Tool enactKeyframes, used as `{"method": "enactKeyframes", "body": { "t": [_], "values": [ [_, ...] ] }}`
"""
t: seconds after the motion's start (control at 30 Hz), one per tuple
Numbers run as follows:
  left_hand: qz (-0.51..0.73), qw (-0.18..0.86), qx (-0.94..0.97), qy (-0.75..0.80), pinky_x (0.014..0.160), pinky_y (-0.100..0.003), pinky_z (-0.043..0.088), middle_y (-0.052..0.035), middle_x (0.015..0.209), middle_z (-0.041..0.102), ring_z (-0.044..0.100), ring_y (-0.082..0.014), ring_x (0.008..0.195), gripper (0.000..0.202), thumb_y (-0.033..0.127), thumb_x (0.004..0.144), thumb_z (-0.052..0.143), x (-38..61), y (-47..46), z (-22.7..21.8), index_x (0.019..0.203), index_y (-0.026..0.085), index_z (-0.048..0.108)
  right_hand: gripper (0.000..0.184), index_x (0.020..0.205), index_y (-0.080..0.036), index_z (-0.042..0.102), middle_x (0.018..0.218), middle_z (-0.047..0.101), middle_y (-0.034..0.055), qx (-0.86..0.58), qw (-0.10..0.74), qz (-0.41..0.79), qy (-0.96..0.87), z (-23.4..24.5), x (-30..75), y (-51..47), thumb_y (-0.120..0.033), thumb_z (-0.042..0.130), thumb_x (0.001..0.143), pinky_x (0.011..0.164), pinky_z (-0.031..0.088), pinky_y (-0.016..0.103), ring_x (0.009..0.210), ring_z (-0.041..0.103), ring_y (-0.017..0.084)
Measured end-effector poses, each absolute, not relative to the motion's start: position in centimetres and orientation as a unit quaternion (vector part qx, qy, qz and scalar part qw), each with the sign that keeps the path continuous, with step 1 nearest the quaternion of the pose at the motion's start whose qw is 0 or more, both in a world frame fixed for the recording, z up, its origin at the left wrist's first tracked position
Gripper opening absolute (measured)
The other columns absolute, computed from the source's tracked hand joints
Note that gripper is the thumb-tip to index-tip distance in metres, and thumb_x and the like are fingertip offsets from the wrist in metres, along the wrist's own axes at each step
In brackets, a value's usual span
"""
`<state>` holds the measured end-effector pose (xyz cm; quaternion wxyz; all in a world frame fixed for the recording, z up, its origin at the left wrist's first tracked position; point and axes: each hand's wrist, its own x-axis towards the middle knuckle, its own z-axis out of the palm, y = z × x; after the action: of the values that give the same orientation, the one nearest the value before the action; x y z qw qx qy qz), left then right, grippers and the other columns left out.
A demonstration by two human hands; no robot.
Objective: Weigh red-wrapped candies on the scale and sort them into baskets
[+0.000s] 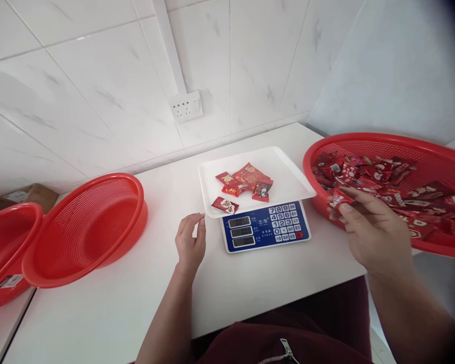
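Note:
A blue digital scale (pixel 265 226) with a white weighing tray (pixel 284 174) stands on the white table. Several red candy packets (pixel 244 183) lie on the tray. My left hand (pixel 190 243) rests on the table just left of the scale, fingers loosely curled and holding nothing. My right hand (pixel 375 230) is at the rim of a large red basket (pixel 432 146) full of red candy packets, and its fingers pinch one red candy packet (pixel 339 198).
Two red mesh baskets (pixel 87 227) (pixel 3 253) stand tilted at the left, overlapping. A cardboard box (pixel 26 194) sits behind them. A white wall socket (pixel 186 106) is on the tiled wall behind the scale.

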<state>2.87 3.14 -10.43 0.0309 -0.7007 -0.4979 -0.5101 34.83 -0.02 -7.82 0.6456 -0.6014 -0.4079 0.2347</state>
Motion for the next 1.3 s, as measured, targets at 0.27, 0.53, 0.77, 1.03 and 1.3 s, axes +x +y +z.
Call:
{"method": "enactKeyframes", "body": {
  "t": [0.27, 0.53, 0.77, 1.03, 1.3],
  "values": [
    [-0.511, 0.031, -0.700, -0.498, 0.077, -0.028, 0.054, -0.0047, 0.087, 0.071, 0.067, -0.0150, 0.087, 0.013, 0.016, 0.089, 0.052, 2.9, 3.0, -10.3, 0.094, 0.018, 0.064, 0.039, 0.108, -0.026, 0.070, 0.078, 0.066, -0.0016, -0.596, 0.654, 0.259, -0.387, -7.8, 34.6, 0.0, -0.039, 0.072, 0.071, 0.075, 0.051, 0.031, 0.067, 0.058, 0.011],
    [-0.511, 0.040, -0.704, -0.492, 0.076, -0.028, 0.055, -0.0049, 0.087, 0.071, 0.066, -0.0152, 0.086, 0.013, 0.017, 0.090, 0.051, 2.9, 3.1, -10.4, 0.095, 0.018, 0.064, 0.044, 0.114, -0.027, 0.068, 0.098, 0.071, 0.0046, -0.680, 0.580, 0.125, -0.431, -6.4, 35.9, -0.3, -0.044, 0.067, 0.073, 0.088, 0.052, 0.044, 0.083, 0.067, 0.021],
    [-0.476, 0.053, -0.733, -0.483, 0.088, -0.038, 0.052, -0.0101, 0.107, 0.066, 0.060, -0.0218, 0.108, 0.015, 0.022, 0.088, 0.055, 3.1, 3.1, -10.8, 0.099, 0.020, 0.066, 0.051, 0.119, -0.019, 0.065, 0.112, 0.068, 0.0131, -0.762, 0.384, -0.100, -0.512, -5.7, 39.8, 0.5, -0.045, 0.051, 0.077, 0.095, 0.047, 0.049, 0.107, 0.062, 0.031],
    [-0.280, 0.064, -0.783, -0.552, 0.110, -0.067, 0.020, -0.0126, 0.145, 0.044, 0.019, -0.0372, 0.143, 0.050, 0.042, 0.091, 0.049, 4.7, 3.0, -10.8, 0.137, 0.023, 0.045, 0.061, 0.121, -0.017, 0.062, 0.122, 0.062, 0.0142, -0.774, 0.315, -0.051, -0.547, -6.7, 40.9, 1.0, -0.053, 0.043, 0.075, 0.096, 0.047, 0.049, 0.117, 0.055, 0.032],
    [-0.210, 0.058, -0.811, -0.542, 0.109, -0.070, 0.017, -0.0102, 0.135, 0.054, 0.029, -0.0353, 0.140, 0.043, 0.043, 0.093, 0.044, 7.3, 3.1, -8.8, 0.133, 0.026, 0.050, 0.056, 0.120, -0.024, 0.061, 0.123, 0.063, 0.0094, -0.765, 0.330, -0.031, -0.552, -7.0, 41.2, 0.7, -0.056, 0.044, 0.077, 0.092, 0.050, 0.050, 0.116, 0.057, 0.032]
  ]
}}
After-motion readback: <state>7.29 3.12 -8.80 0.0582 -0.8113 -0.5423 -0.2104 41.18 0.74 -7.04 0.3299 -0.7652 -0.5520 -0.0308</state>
